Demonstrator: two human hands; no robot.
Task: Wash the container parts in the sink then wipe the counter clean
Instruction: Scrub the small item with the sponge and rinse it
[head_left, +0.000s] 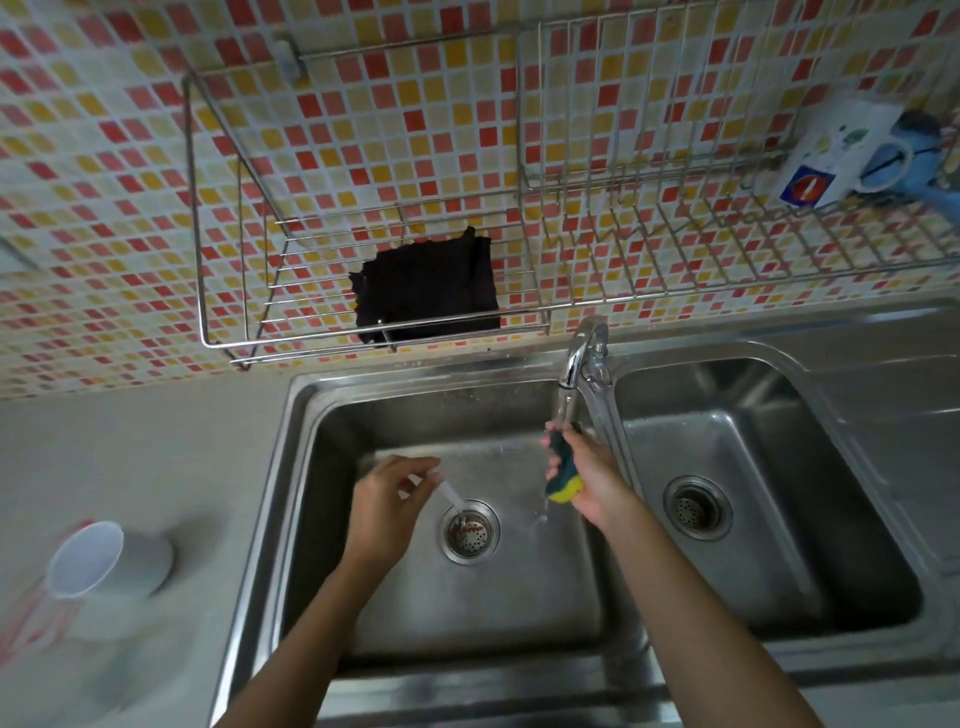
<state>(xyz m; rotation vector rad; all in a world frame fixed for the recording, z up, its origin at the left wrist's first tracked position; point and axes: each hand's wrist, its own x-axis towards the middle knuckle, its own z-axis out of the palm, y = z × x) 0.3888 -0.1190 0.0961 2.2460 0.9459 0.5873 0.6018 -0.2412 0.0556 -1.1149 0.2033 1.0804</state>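
The light is soft and a bit dim. The sink walls look dark. The tap shines. The white cup is blurry. Lines bend near the edges.

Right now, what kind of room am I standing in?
Most likely a home kitchen: a double steel sink with a running tap, a wire dish rack on the tiled wall, and the right hand holding a sponge.

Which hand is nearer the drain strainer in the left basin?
Left. The left hand hovers just left of the drain strainer, pinching a thin white piece above it; the right hand is farther right, gripping a sponge under the tap.
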